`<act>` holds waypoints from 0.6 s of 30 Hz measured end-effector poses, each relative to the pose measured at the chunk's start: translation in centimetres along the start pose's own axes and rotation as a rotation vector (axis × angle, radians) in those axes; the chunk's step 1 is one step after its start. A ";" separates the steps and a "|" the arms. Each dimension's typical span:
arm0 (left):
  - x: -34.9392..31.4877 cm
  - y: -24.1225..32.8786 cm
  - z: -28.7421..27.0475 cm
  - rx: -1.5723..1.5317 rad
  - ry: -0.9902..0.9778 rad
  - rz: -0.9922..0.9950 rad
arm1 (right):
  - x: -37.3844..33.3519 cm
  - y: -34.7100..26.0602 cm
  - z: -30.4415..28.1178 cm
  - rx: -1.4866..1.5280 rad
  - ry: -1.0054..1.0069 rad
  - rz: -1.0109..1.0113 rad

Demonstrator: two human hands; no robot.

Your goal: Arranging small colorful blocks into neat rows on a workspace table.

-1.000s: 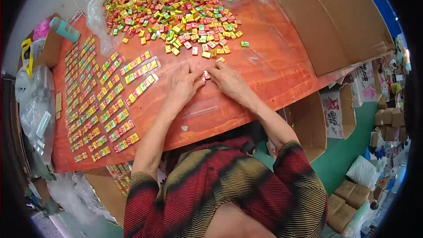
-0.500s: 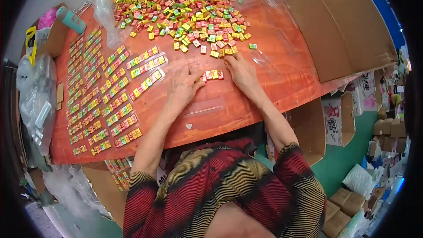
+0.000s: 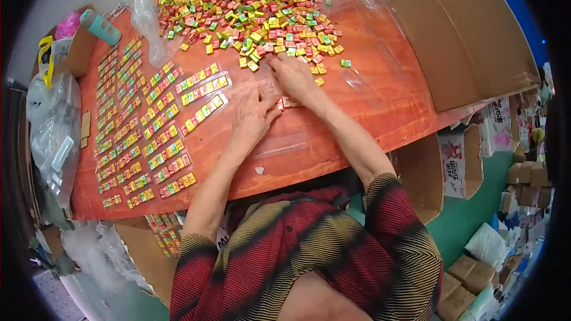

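Note:
My right hand (image 3: 294,78) reaches to the near edge of a large pile of small red, yellow and green boxes (image 3: 244,9). Its fingers are drawn together at the boxes there, and what they pinch is hidden. Beneath the right wrist lies a short row of small boxes (image 3: 287,103), partly covered by the arm. My left hand (image 3: 251,120) rests on the table at the left end of that row, fingers apart, thumb beside the end box. Left of it, clear plastic trays (image 3: 225,100) hold neat rows of the same boxes.
Many more filled rows (image 3: 169,157) cover the left of the orange-red table (image 3: 333,142). An unfilled clear tray (image 3: 279,150) lies near the front edge. A large cardboard box (image 3: 458,35) stands at the right, a light-blue bottle (image 3: 101,27) and plastic bags (image 3: 53,137) at the left.
My right hand has moved leftward and a little farther away, from beside the row's right end to the pile's edge. The left hand stays by the row.

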State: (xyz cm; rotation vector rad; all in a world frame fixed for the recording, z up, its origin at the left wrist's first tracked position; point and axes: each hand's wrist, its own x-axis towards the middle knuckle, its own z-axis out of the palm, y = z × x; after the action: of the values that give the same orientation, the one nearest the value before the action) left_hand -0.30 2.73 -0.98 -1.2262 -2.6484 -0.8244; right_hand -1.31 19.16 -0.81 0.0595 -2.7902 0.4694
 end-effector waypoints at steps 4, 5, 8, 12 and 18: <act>0.0 -0.1 -0.3 -0.023 -0.006 -0.005 | -2.7 1.1 -3.8 0.297 0.045 0.031; -0.1 0.1 -0.4 -0.028 -0.004 -0.007 | -4.0 1.2 -5.7 0.283 -0.028 0.115; -0.2 -0.2 -0.6 -0.022 -0.021 -0.015 | -7.0 1.7 -5.6 0.284 -0.106 0.156; 0.1 0.4 -1.0 -0.009 -0.067 -0.041 | -8.2 1.1 -5.3 0.281 -0.226 0.160; 0.1 0.4 -0.6 -0.017 -0.070 -0.039 | -7.9 0.1 -4.4 0.242 -0.254 0.096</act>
State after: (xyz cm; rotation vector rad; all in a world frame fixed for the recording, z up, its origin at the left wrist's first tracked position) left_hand -0.10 2.67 -0.26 -1.2330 -2.7344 -0.8267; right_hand 7.47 20.62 0.66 0.0408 -2.9756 0.8789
